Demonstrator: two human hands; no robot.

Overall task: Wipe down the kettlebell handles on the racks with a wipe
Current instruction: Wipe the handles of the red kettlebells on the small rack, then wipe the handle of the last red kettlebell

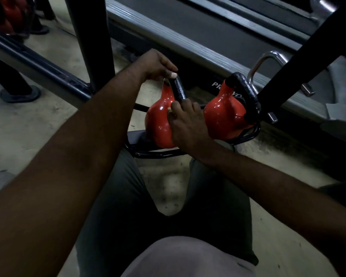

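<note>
On the rack (158, 154), left hand (156, 64) pinches the far end of a kettlebell handle (179, 88); right hand (188, 124) grips its near end.

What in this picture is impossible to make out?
Head view:
- Wipe: none plainly shows; left hand or right hand may hide it.
- Handle ends: covered by both hands.
- Treadmill lettering: partly blocked by right kettlebell.
- Red shapes, top left: dark, blurred, cut by edge.

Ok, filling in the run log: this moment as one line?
left hand holds handle far end | right hand grips near end | left kettlebell on rack | wipe unseen
</note>
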